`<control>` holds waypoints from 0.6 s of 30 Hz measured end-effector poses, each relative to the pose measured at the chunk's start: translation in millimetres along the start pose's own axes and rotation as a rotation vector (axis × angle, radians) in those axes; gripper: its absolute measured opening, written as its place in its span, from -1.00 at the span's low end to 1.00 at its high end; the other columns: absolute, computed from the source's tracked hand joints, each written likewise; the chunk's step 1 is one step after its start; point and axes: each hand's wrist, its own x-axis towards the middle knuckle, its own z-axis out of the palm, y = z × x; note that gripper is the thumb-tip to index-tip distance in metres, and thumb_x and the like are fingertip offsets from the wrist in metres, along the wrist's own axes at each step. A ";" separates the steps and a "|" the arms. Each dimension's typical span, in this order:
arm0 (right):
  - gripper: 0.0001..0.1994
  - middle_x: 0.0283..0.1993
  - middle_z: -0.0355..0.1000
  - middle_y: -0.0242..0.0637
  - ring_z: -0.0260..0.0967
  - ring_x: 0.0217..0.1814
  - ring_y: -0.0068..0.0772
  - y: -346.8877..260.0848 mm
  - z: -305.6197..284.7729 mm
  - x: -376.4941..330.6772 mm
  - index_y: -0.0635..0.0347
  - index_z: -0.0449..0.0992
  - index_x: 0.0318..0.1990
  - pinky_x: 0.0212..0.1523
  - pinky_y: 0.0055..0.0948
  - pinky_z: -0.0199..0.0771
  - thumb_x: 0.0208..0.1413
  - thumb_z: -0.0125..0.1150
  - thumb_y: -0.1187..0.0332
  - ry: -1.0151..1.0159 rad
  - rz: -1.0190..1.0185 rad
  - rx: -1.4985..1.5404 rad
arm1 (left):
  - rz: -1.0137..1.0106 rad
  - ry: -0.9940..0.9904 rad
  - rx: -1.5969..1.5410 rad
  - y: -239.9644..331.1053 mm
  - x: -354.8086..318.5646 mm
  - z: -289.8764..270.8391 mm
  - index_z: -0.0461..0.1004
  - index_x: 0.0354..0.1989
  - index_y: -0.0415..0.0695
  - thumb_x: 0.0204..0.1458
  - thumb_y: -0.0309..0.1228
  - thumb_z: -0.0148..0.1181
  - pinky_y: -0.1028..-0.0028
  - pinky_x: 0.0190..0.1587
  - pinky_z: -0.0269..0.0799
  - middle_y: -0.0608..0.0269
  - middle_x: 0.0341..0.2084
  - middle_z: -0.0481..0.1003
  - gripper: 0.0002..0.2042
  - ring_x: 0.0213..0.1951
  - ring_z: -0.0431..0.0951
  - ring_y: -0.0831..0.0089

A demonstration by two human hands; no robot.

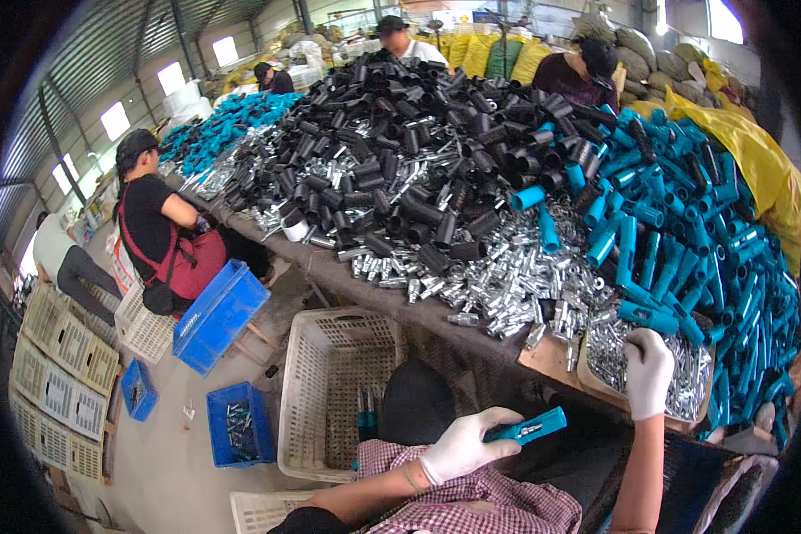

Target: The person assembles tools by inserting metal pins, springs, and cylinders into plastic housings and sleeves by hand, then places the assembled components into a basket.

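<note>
My left hand (468,445), in a white glove, is closed around a teal plastic handle (543,424) above my lap. A bit of silvery metal shows in a slot along the handle's side. My right hand (650,372), gloved too, hovers over a shallow pale tray (587,367) full of small metal pins (691,374). Its fingers are curled together, and whatever they hold is hidden. Beyond the tray lie a heap of teal handles (667,258), a pile of shiny metal fittings (507,289) and a large mound of black plastic sleeves (400,133).
To my left stands a cream plastic crate (294,392) with a few teal-handled pieces inside. Blue bins (240,427) sit on the floor farther left. A person (165,214) is seated at the table's left side; others are behind the mound. A yellow sheet (748,147) drapes the right.
</note>
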 end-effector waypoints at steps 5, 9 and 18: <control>-0.90 -0.42 0.53 -0.23 0.47 -0.38 -0.39 -45.6 2.0 -48.9 0.28 0.58 -0.38 -0.28 -0.44 0.45 -0.10 0.21 0.58 -0.169 0.189 0.367 | -0.161 -0.034 -0.527 -13.2 4.4 -3.5 0.36 0.15 -0.30 0.10 -0.35 0.24 0.53 -0.17 0.45 0.20 -0.26 0.53 -0.54 -0.23 0.52 0.54; -0.90 -0.43 0.44 -0.24 0.41 -0.34 -0.30 -75.8 31.7 -91.2 0.22 0.56 -0.44 -0.28 -0.40 0.41 -0.15 0.37 0.46 -0.180 -0.023 0.502 | -0.197 0.011 -0.671 -1.6 8.0 3.6 0.29 0.22 -0.29 0.15 -0.38 0.16 0.58 -0.23 0.41 0.29 -0.25 0.46 -0.53 -0.26 0.45 0.62; -0.86 -0.40 0.35 -0.27 0.31 -0.32 -0.39 -83.5 55.9 -124.0 0.26 0.58 -0.42 -0.30 -0.44 0.33 -0.04 0.36 0.38 -0.047 0.191 0.788 | -0.121 0.004 -0.492 -0.5 -1.5 13.7 0.25 0.23 -0.39 0.16 -0.34 0.13 0.51 0.02 0.33 0.17 -0.03 0.44 -0.48 -0.07 0.41 0.51</control>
